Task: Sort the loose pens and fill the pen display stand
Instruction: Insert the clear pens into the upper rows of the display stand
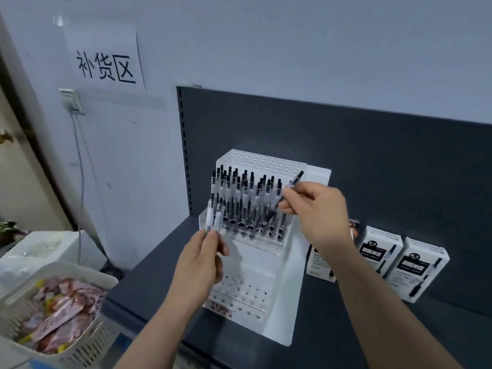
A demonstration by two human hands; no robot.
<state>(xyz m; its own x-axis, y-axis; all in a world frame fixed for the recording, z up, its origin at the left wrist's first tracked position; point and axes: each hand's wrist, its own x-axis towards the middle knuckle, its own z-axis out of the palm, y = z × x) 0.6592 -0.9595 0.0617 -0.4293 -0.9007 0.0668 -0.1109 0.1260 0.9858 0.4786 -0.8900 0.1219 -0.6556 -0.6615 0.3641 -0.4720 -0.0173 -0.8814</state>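
Note:
A white tiered pen display stand (306, 235) sits on a dark shelf. Its middle tier holds several upright clear pens with black caps (245, 193); the top and bottom tiers show empty holes. My right hand (316, 209) pinches one black-tipped pen (286, 195), tilted, its lower tip over the right end of the middle tier. My left hand (199, 265), in front of the stand's left side, grips a small bunch of clear pens (214, 217) pointing up.
White pen boxes (415, 265) stand on the dark shelf (159, 262) to the right of the stand. A white plastic basket (87, 339) with pink packets sits at lower left. A cable hangs down the wall on the left.

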